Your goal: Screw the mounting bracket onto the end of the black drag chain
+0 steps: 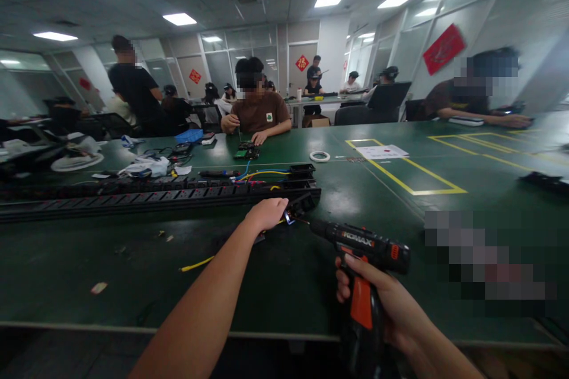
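Note:
My right hand is wrapped round the grip of a black and orange cordless drill. The drill's thin bit points left, its tip close to a small bright metal part by my left hand. My left hand is closed at the near end of a long black socket strip; what its fingers grip is hidden. Just right of those fingers, a black end piece sits tilted. A yellow wire sticks out under my left forearm.
Blue and yellow wires run beyond the strip to black end parts. A white tape roll and a paper sheet lie farther back on the green table. Across it, a person handles a green circuit board. Other people sit around.

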Demonstrator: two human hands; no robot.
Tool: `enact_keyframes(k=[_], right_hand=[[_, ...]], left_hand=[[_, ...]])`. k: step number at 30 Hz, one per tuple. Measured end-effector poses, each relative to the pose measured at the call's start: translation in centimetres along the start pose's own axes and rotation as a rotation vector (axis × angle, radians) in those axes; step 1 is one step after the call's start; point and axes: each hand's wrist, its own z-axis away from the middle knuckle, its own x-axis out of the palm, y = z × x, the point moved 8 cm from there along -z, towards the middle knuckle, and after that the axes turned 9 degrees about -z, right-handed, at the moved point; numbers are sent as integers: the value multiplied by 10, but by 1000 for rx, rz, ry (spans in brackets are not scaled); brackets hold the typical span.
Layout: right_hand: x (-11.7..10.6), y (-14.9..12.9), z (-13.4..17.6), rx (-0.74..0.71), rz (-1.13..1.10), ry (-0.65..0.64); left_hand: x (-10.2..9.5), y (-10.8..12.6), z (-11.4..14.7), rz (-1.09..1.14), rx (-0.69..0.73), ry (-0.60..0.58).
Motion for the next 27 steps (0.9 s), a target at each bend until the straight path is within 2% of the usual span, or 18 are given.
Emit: enact_keyframes(k=[27], right_hand=[[-2,1,1,17,-14,9]], left_hand=[[-1,-1,2,-14,-45,-18]])
